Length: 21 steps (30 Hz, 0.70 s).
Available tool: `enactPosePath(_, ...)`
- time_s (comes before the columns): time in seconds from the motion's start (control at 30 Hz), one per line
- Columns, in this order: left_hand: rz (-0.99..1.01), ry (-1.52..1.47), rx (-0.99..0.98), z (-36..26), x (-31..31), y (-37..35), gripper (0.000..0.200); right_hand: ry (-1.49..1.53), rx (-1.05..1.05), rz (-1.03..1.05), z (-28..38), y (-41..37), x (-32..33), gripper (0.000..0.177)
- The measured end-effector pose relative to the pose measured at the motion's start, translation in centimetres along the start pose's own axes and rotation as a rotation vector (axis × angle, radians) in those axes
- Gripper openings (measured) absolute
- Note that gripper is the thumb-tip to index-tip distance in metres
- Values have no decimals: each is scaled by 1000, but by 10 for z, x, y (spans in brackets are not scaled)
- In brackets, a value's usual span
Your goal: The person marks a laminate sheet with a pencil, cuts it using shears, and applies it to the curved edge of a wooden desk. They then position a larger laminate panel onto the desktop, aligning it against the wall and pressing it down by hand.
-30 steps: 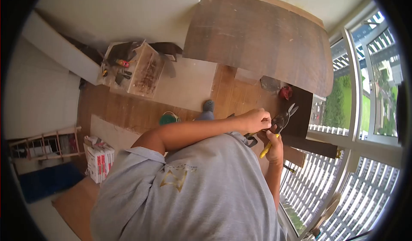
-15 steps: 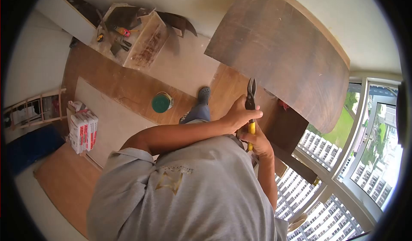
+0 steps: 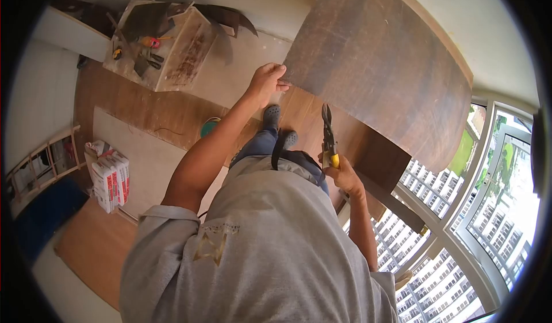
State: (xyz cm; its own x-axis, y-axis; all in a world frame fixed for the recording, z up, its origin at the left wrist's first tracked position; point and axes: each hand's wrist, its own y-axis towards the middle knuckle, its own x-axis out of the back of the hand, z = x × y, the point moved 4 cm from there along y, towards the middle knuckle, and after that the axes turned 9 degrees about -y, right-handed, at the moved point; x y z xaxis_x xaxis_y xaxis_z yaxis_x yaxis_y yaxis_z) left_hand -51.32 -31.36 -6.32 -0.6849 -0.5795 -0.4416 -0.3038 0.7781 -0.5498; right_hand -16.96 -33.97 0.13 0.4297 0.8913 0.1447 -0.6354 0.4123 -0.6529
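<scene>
My left hand [image 3: 266, 85] reaches forward to the near left corner of a large dark brown sheet [image 3: 374, 64], with the thumb and fingers closed on its edge. In my right hand [image 3: 344, 177] is a pair of tin snips [image 3: 328, 129] with yellow-and-black handles. Their dark blades point away from me, apart from the sheet's near edge. Part of the handles is hidden in the palm.
A worn box [image 3: 187, 53] at the upper left bears hand tools and scraps. A green-lidded bucket [image 3: 209, 127] stands partly behind my left forearm. White-and-red bags [image 3: 109, 176] are stacked at left. Windows [image 3: 489, 196] line the right side.
My left hand has left the snips and moved forward and left to the sheet's corner. The snips remain in my right hand, shifted slightly left. My second shoe has come into view.
</scene>
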Motion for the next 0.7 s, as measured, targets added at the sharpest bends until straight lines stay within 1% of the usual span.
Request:
enactPosePath(0.07, -1, 56, 2, 3, 1, 5, 35, 11, 6, 0, 4, 3, -3, 48)
enactPosePath(0.1, -8, 58, -2, -3, -7, -4, 35, 27, -7, 28, 11, 3, -5, 48)
enactPosePath(0.13, -60, -79, 36, -7, -15, -13, 34, 43, -17, 59, 14, 6, -4, 48)
enactPosePath(0.17, -105, -208, 78, -10, -20, -20, 33, 19, 48, 70, 13, 11, -6, 50)
enactPosePath(0.2, -100, -195, 79, -11, -22, -24, 33, 31, 53, 64, 8, 13, -5, 50)
enactPosePath(0.27, -150, -350, 91, -11, -26, -28, 34, -34, 85, 125, 7, 16, -4, 53)
enactPosePath(0.3, -146, -347, 91, -12, -29, -29, 34, -32, 86, 121, 9, 18, -2, 53)
enactPosePath(0.37, -208, -377, 31, -14, -32, -35, 36, -132, 104, 123, 14, 14, 0, 57)
enactPosePath(0.47, -231, -399, 29, -18, -39, -43, 34, -158, 93, 120, 21, 14, 6, 61)
enactPosePath(0.5, -233, -402, 29, -19, -39, -45, 34, -160, 91, 122, 26, 15, 8, 61)
enactPosePath(0.57, -208, -406, 37, -20, -38, -49, 28, -146, 57, 95, 33, 17, 12, 53)
enactPosePath(0.7, -174, -394, 36, -14, -33, -50, 23, -150, -10, 136, 42, 30, 19, 55)
